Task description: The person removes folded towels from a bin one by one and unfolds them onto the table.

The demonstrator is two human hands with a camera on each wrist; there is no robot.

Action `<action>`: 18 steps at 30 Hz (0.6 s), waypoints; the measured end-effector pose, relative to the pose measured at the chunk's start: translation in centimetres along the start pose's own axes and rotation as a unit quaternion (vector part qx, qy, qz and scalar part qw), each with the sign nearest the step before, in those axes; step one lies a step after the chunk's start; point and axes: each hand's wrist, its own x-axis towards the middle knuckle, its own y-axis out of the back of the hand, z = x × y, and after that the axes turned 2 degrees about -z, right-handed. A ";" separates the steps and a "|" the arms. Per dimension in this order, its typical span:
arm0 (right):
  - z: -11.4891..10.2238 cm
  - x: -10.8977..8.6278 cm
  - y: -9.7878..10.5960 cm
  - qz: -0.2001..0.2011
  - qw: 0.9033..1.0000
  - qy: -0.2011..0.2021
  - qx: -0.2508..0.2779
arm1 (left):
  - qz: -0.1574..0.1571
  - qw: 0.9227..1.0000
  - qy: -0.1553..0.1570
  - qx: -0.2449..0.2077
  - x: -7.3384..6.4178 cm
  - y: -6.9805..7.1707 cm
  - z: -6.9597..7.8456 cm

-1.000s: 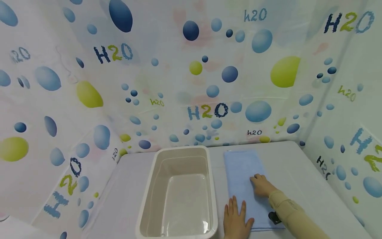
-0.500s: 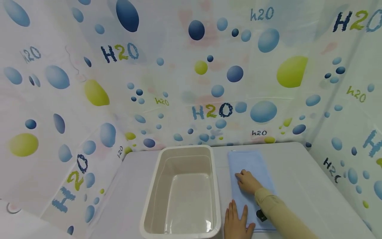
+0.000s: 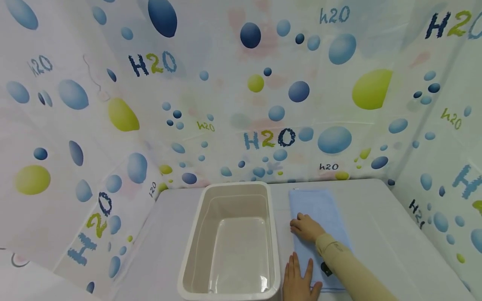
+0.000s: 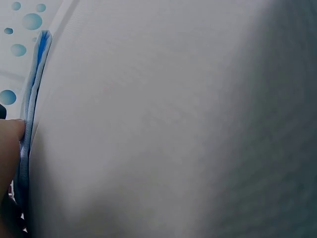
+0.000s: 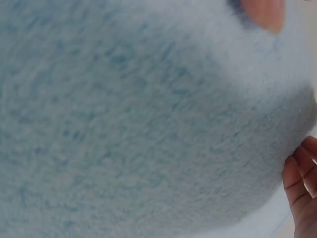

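Note:
A folded light blue towel (image 3: pixel 314 200) lies lengthwise on the table, right of the basin. My left hand (image 3: pixel 300 281) rests at its near left corner with straight fingers; in the left wrist view the thumb (image 4: pixel 11 141) is against the layered edge of the towel (image 4: pixel 33 99). Farther up, my right hand (image 3: pixel 306 228) is on the towel with bent fingers, the tips at its left edge; I cannot tell whether they pinch the cloth. In the right wrist view one fingertip (image 5: pixel 270 17) touches the towel's pile (image 5: pixel 148 124), and my left hand (image 5: pixel 302 183) is at the edge.
A beige plastic basin (image 3: pixel 241 251) with nothing inside stands just left of the towel and my left hand. The white tabletop (image 3: pixel 391 234) extends to the right. A bubble-patterned curtain (image 3: pixel 211 100) encloses the back and sides.
My right hand has slid left across the towel, from near its right side to the left edge. My left hand stays at the near corner. The head view has turned slightly left.

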 end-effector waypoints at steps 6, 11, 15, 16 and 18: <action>-0.2 0.1 -0.1 0.037 0.999 -0.005 -0.002 | 0.036 0.999 -0.002 0.011 0.1 -0.4 -0.1; -0.9 0.6 -0.3 0.057 0.998 -0.028 -0.006 | 0.085 0.996 0.005 0.024 0.2 -1.1 0.0; -1.3 0.8 0.1 0.039 0.998 -0.052 0.027 | 0.089 0.996 0.023 0.003 0.5 -1.1 0.0; -1.4 0.8 0.2 0.032 0.997 -0.062 0.040 | 0.090 0.995 0.031 -0.001 0.6 -1.0 0.0; -1.2 0.8 0.5 0.019 0.994 -0.082 0.066 | 0.099 0.994 0.046 -0.022 1.0 -0.7 0.0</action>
